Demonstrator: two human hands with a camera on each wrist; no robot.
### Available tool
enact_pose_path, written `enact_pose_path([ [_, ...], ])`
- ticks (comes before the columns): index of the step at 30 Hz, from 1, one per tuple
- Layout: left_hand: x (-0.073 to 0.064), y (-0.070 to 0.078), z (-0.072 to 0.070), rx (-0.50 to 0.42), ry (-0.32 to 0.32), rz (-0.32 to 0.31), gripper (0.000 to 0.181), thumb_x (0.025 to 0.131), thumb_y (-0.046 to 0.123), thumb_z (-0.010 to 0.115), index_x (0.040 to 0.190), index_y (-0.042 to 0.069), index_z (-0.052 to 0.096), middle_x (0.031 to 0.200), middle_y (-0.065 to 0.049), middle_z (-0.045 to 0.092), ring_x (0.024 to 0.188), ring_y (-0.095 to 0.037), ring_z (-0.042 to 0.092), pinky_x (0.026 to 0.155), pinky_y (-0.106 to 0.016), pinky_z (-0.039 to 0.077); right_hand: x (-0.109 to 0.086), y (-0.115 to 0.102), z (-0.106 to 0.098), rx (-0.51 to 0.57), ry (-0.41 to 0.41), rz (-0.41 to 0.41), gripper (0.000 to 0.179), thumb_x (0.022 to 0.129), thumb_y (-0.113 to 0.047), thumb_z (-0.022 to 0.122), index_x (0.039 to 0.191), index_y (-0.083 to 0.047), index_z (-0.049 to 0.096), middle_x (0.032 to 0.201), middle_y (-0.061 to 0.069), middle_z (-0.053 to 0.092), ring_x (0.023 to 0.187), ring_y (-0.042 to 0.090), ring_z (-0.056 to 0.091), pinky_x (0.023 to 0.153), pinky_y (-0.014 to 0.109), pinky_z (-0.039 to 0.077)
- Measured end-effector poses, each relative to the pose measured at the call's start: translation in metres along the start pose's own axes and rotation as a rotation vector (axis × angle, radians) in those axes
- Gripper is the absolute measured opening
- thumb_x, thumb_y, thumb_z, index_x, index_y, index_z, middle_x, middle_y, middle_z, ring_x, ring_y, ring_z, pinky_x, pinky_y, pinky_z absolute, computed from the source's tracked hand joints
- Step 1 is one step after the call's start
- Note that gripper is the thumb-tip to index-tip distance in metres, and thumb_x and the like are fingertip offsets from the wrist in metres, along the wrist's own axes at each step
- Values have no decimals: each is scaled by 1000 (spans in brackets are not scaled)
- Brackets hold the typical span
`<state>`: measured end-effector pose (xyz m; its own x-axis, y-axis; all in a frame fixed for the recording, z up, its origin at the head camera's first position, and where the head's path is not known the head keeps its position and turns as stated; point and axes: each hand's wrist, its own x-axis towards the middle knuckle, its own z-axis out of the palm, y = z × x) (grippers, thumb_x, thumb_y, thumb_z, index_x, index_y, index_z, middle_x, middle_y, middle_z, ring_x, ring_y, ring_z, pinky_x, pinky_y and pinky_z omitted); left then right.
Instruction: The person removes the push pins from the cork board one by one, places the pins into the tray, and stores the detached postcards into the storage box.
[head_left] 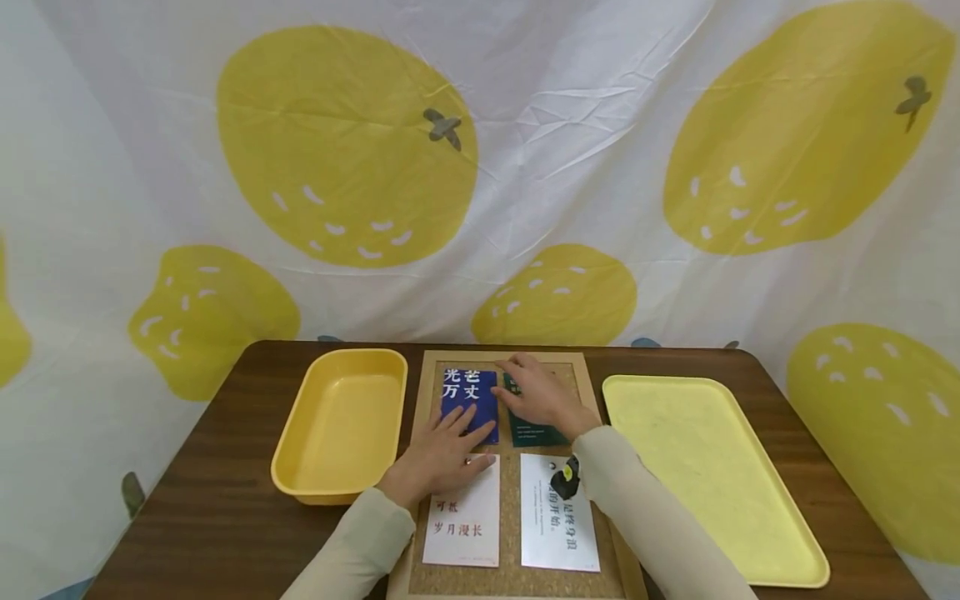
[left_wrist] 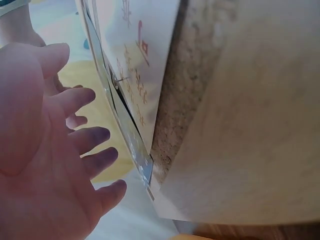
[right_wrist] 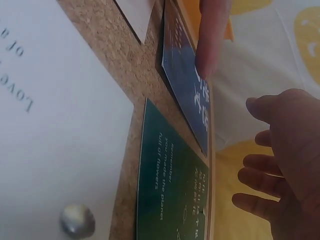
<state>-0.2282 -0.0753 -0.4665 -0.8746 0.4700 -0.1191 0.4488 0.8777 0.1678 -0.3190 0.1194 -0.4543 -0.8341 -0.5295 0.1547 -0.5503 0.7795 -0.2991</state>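
A wood-framed cork board (head_left: 510, 533) bears a blue card (head_left: 472, 385), a dark green card (head_left: 531, 435), a white card with red writing (head_left: 461, 537) and a white card with dark writing (head_left: 547, 542). My left hand (head_left: 441, 454), fingers spread, lies over the lower part of the blue card and the top of the red-lettered one. Over the green card's upper part is my right hand (head_left: 542, 392), its fingers loosely bent. Both wrist views show the left hand (left_wrist: 60, 135) and right hand (right_wrist: 295, 155) with nothing gripped. A silver pin (right_wrist: 77, 220) sits on the dark-lettered card.
A deep yellow bin (head_left: 341, 433) stands left of the board, and a shallow pale yellow tray (head_left: 705, 467) lies to its right. Everything sits on a dark wooden table (head_left: 202, 500). Behind the table hangs a white curtain (head_left: 570, 150) printed with lemons.
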Motion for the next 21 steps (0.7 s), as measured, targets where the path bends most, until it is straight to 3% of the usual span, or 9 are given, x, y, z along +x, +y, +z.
enact_pose_path([
  [14, 0, -2, 2, -13, -70, -6, 59, 102, 55, 39, 153, 26, 40, 161, -11, 30, 150, -34, 23, 122, -53, 14, 15, -5, 9, 136, -29, 5, 52, 100, -31, 59, 143, -2, 50, 132, 19, 55, 107, 30, 62, 93, 49, 52],
  [21, -2, -2, 1, -21, -96, -1, 58, 102, 55, 40, 152, 26, 42, 161, -10, 31, 150, -33, 24, 122, -52, 17, 21, -9, 12, 197, -45, 50, 52, 99, -30, 61, 142, -2, 52, 130, 18, 56, 101, 26, 61, 91, 46, 53],
])
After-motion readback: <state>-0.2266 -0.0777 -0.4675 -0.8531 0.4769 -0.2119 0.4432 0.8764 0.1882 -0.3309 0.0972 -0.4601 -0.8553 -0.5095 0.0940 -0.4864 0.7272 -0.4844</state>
